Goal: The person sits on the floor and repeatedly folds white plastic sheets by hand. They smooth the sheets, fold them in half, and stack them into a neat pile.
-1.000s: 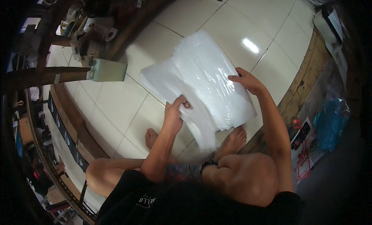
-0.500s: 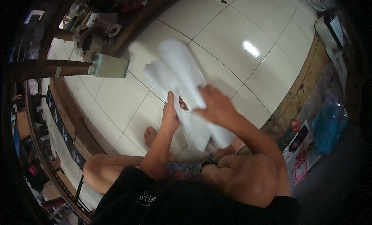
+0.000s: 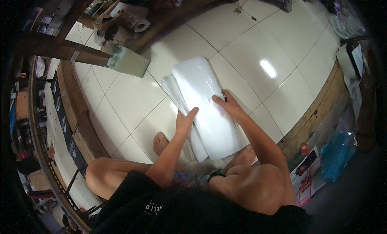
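Note:
A folded stack of glossy white plastic bags [image 3: 201, 85] is held above the tiled floor between my bare feet and the space ahead. Its upper layer lies broad and smooth, and the left edge shows several loose layers. My left hand [image 3: 186, 120] grips that left edge, thumb on top and fingers hidden underneath. On the opposite edge my right hand [image 3: 229, 105] is closed round the stack, its thumb lying on the upper face. A small dark mark shows beside the right fingers.
A pale green jerrycan [image 3: 130, 62] stands at the left, beside a wooden frame [image 3: 80, 52]. Wooden beams [image 3: 310, 115] edge the floor on the right, near a phone [image 3: 307, 161] and blue plastic wrap [image 3: 336, 159]. A tape roll [image 3: 141, 25] sits at the upper left.
My right hand has brought the upper flap over to the right and flattened it, covering the oval hole seen before. The left hand has shifted slightly right and keeps its grip.

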A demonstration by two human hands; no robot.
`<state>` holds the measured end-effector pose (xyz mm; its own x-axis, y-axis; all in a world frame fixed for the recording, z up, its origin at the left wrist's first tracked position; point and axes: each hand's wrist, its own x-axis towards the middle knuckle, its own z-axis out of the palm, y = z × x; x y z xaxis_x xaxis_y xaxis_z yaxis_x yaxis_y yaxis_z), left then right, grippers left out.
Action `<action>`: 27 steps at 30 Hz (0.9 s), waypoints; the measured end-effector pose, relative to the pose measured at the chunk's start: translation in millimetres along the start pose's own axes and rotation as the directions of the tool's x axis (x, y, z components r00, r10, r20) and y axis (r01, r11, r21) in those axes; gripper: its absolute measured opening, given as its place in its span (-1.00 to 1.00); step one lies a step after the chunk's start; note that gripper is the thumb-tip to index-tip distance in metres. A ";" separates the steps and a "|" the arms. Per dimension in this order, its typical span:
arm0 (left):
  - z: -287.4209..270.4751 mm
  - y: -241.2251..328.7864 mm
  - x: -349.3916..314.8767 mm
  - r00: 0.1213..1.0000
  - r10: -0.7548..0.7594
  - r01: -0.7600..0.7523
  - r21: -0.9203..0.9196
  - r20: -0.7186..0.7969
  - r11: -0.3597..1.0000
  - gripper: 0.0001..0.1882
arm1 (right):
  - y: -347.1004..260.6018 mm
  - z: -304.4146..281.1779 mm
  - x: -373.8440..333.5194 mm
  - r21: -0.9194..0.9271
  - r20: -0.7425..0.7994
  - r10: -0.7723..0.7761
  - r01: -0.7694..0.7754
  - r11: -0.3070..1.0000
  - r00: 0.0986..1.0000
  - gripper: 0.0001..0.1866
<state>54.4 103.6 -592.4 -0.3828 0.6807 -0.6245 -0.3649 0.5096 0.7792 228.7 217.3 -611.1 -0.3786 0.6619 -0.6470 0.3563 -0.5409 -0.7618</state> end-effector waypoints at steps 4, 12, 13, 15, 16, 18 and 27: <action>22.5 -2.2 11.5 0.988 0.155 -0.153 0.200 0.004 0.968 -0.32 | -3.1 -14.3 -2.1 0.079 -0.057 -0.042 0.047 0.996 0.997 -0.14; 70.9 82.4 -9.0 0.845 0.490 -0.502 0.001 0.215 0.865 -0.40 | -73.8 -47.1 -60.9 -0.019 -0.331 -0.506 0.530 0.848 0.797 -0.24; 74.0 87.2 -13.5 0.821 0.536 -0.535 -0.062 0.197 0.843 -0.47 | -78.3 -49.3 -64.0 -0.046 -0.359 -0.563 0.588 0.807 0.744 -0.25; 73.4 88.6 -12.7 0.773 0.566 -0.607 0.077 0.286 0.791 -0.52 | -70.4 -65.5 -64.6 0.048 -0.333 -0.601 0.649 0.759 0.727 -0.26; 72.9 87.8 -11.8 0.748 0.575 -0.642 0.143 0.331 0.753 -0.55 | -58.6 -69.6 -62.3 0.063 -0.325 -0.656 0.708 0.704 0.681 -0.24; 74.8 75.4 -4.1 0.656 0.656 -0.755 0.329 0.372 0.568 -0.54 | -40.2 -73.3 -55.9 0.042 -0.348 -0.723 0.780 0.625 0.598 -0.17; 72.9 94.3 -2.7 0.615 0.606 -0.783 0.297 0.505 0.547 -0.29 | -43.1 -89.0 -54.1 0.333 -0.538 -0.525 0.738 0.586 0.660 -0.21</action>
<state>82.9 188.2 -513.3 -0.0281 0.9930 0.1150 0.3522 -0.0979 0.9308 309.8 251.0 -540.5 0.0231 0.9997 -0.0103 -0.3553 -0.0014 -0.9348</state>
